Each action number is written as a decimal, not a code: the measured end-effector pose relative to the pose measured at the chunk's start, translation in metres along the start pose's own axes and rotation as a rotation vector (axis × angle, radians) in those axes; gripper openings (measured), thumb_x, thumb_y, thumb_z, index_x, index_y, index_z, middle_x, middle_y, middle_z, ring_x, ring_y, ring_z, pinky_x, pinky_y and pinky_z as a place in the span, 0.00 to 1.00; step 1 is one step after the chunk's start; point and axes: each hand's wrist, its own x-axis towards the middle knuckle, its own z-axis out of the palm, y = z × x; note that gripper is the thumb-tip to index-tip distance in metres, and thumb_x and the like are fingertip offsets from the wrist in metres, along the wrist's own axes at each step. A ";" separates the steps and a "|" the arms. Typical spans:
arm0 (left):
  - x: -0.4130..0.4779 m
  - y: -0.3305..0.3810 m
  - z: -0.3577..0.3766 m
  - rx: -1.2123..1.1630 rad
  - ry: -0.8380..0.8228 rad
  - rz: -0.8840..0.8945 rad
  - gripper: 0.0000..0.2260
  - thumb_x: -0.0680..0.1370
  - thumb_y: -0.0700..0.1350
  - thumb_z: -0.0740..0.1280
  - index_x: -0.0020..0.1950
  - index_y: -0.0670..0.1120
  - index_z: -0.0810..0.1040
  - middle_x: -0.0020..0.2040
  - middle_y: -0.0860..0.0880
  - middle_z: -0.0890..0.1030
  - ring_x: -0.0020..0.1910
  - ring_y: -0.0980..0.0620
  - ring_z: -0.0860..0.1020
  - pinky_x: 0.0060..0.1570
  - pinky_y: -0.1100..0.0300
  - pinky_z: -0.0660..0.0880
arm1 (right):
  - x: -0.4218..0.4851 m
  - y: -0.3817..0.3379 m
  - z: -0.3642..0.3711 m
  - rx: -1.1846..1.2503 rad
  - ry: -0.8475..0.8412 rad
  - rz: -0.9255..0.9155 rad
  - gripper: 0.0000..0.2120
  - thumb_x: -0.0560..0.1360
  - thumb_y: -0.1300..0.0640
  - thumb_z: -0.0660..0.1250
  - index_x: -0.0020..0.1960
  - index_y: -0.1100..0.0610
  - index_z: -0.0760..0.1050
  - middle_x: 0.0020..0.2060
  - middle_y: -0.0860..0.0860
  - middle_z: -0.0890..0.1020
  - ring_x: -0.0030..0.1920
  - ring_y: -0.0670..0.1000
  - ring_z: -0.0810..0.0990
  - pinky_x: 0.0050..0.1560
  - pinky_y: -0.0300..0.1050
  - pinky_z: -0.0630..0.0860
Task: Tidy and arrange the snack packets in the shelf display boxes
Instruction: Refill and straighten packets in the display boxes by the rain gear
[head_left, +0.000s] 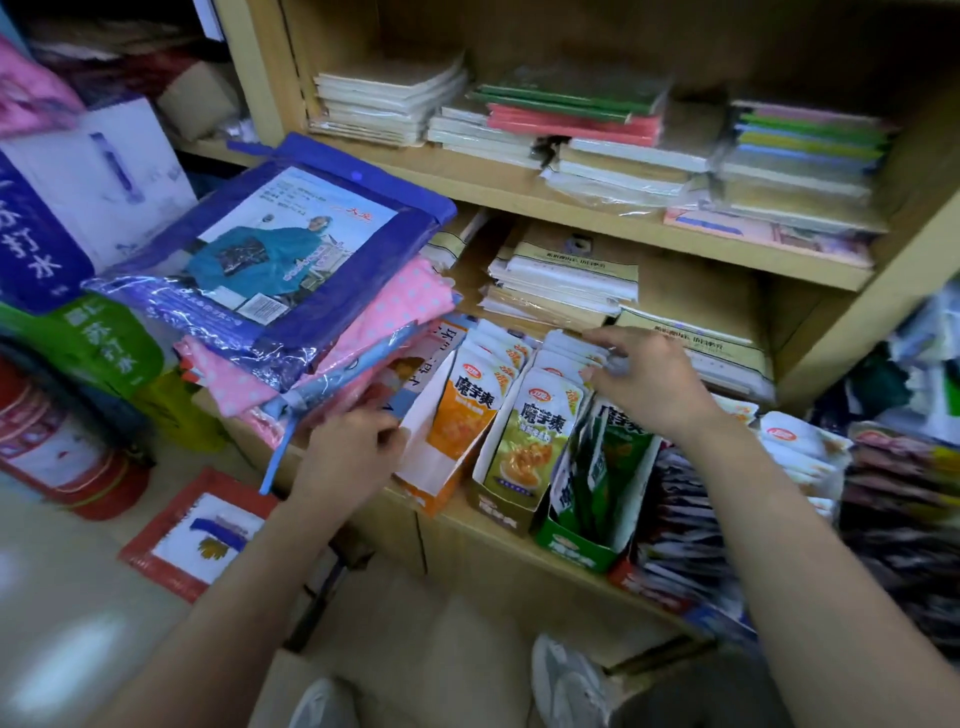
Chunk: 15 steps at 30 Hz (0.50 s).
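Orange display box (434, 486): orange packets (465, 410), upright on shelf (457, 512).
Olive display box (501, 506): olive packets (535, 436).
Green display box (571, 545): green packets (615, 452).
Left hand (350, 449): pinches orange display box's wall.
Right hand (647, 376): pinches rear olive packets.

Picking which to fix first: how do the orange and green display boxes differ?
The orange display box shows its orange packets face-on in a neat row; the green display box holds green packets turned edge-on and leaning. The left hand holds the orange display box; no hand is on the green display box. Both share one shelf.
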 end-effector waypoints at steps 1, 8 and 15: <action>-0.001 0.000 0.002 0.007 0.027 -0.012 0.13 0.80 0.47 0.67 0.38 0.43 0.80 0.34 0.48 0.77 0.34 0.49 0.74 0.31 0.58 0.61 | 0.001 0.002 0.001 0.010 -0.026 0.024 0.22 0.78 0.55 0.71 0.71 0.54 0.74 0.66 0.54 0.79 0.68 0.55 0.75 0.67 0.47 0.71; -0.001 0.024 0.027 0.002 0.170 0.043 0.19 0.77 0.42 0.71 0.27 0.45 0.70 0.25 0.43 0.74 0.25 0.44 0.69 0.31 0.59 0.60 | 0.002 0.005 0.003 -0.008 -0.036 -0.019 0.19 0.80 0.55 0.69 0.70 0.53 0.75 0.65 0.55 0.80 0.65 0.57 0.78 0.66 0.55 0.75; 0.007 0.036 0.029 -0.073 0.167 -0.069 0.10 0.79 0.49 0.67 0.39 0.48 0.82 0.33 0.51 0.78 0.38 0.46 0.81 0.35 0.61 0.67 | -0.001 0.010 0.004 -0.015 -0.053 -0.095 0.18 0.81 0.57 0.68 0.70 0.50 0.75 0.67 0.52 0.78 0.60 0.58 0.81 0.64 0.54 0.77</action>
